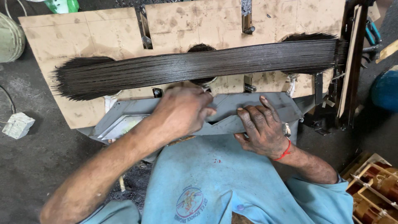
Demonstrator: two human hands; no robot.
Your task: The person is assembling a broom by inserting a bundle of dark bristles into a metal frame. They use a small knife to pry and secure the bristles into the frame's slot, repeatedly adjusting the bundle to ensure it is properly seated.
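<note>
Logging the head view, the only one. Where does the wire bundle sit? (A)

The wire bundle (199, 66) lies lengthwise across the plywood board (103, 33), spanning three round cut-outs. Its right end butts against an upright stop (352, 62) at the board's right edge; its left end fans out loose near the left edge. (B)

Left hand? (A)

The left hand (186, 110) is at the board's near edge, just under the middle of the bundle, fingertips drawn together. Whether anything is pinched between them cannot be told. (B)

Right hand? (A)

The right hand (263, 130) lies flat with its fingers spread, pressing on the grey metal tray (232, 110) that runs along the near edge. It grips nothing. (B)

Step in hand? (A)

Judged only: fine work at the bundle's middle, the tray being steadied meanwhile. Any further move calls for a precise pinch, a steady tray, and the strands kept square to the stop. (B)

Surroundings? (A)

A white switch box (16, 124) on the floor to the left, wooden frames (373, 186) at the lower right. (B)
</note>
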